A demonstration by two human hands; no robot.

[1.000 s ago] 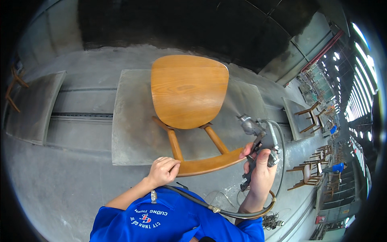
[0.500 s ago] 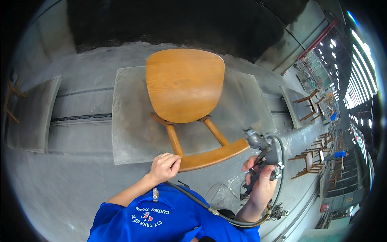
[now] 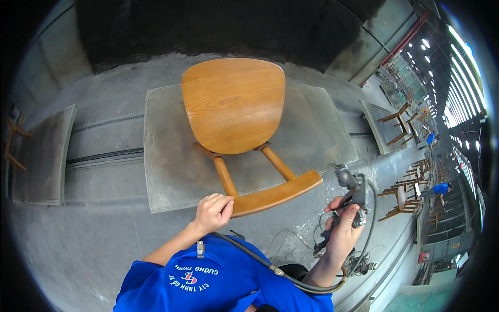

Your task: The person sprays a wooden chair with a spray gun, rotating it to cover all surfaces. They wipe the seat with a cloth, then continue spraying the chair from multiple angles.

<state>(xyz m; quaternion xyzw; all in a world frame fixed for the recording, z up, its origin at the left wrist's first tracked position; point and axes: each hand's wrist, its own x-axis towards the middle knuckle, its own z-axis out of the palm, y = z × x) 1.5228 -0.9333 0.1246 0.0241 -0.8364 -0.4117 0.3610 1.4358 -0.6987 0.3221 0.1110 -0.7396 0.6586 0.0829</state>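
A brown wooden chair stands before me, its broad seat farther off and its curved backrest nearest to me. My left hand is closed around the left end of that backrest. In my right hand is a dark metal spray gun, gripped by its handle, just right of the backrest's right end and apart from it. A grey hose loops from the gun and runs back under my right forearm and across my front.
Under the chair lies a flat grey board on a floor track. Another board with a chair is at left, and one at right. Farther right are several chairs and a person in blue. A dark wall rises behind.
The spray gun has moved right, away from the backrest's end. The faint mist near its nozzle is no longer visible. My left hand keeps its hold on the backrest.
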